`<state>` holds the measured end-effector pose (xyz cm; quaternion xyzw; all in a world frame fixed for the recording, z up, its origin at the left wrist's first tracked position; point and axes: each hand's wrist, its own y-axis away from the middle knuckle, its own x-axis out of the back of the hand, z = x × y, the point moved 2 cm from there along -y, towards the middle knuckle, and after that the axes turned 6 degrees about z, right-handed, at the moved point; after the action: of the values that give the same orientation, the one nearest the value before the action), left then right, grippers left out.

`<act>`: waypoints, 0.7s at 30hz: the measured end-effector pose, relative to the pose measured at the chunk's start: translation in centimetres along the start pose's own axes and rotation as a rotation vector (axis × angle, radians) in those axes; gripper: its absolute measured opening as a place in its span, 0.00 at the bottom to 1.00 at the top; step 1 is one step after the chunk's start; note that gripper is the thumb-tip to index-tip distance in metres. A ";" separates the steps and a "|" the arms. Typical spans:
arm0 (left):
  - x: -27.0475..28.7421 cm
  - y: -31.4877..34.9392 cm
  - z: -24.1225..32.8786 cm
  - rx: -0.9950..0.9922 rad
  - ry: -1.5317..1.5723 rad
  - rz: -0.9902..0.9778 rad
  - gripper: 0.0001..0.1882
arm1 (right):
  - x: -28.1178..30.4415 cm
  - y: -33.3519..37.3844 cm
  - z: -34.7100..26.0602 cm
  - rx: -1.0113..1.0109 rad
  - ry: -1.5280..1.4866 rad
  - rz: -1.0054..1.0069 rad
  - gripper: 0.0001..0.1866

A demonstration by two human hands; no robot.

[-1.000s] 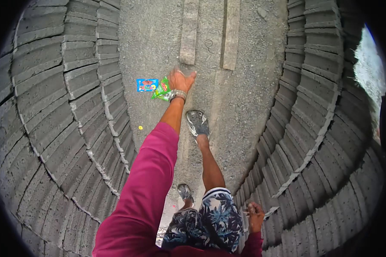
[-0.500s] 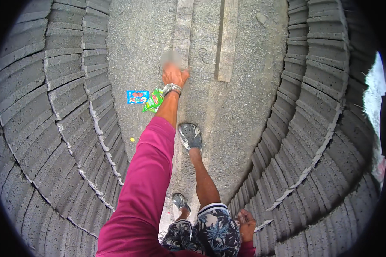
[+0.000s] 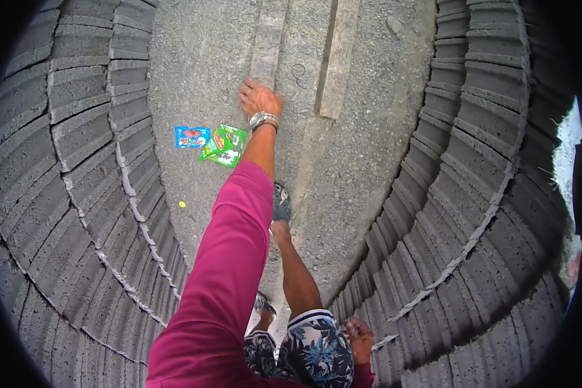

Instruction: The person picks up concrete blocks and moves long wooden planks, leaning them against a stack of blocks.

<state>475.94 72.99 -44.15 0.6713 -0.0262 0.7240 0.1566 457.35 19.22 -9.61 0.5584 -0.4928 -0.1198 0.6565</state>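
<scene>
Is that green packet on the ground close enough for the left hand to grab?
Probably yes: the left hand is by the end of the wooden plank, and the green packet lies close by. Nothing seems to cover the packet, so the way looks free.

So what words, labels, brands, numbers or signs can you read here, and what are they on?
Blue packet: printed lettering; I don't copy out printed words.
Green packet: lettering on a red patch, likewise not copied; its finer print is too small to read.
Silvery wristband by the left hand: no readable marks.
Yellow disc: too small to tell.
Plank beyond that hand: no lettering visible.
</scene>
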 end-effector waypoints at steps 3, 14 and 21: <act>-1.3 -1.6 -1.0 -0.122 -0.036 0.028 0.41 | 0.4 0.2 -0.6 -0.062 -0.037 -0.012 0.18; 16.0 3.7 -1.7 0.026 1.035 -0.747 0.50 | 0.5 1.2 -6.1 0.088 -0.215 -0.128 0.16; 33.4 20.8 -16.0 0.614 1.516 -1.209 0.25 | 1.4 2.7 -9.7 0.248 -0.360 -0.177 0.18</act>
<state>453.46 63.62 -9.40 -0.0527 0.6109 0.7338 0.2926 464.53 25.10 -5.57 0.6453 -0.5621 -0.2131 0.4713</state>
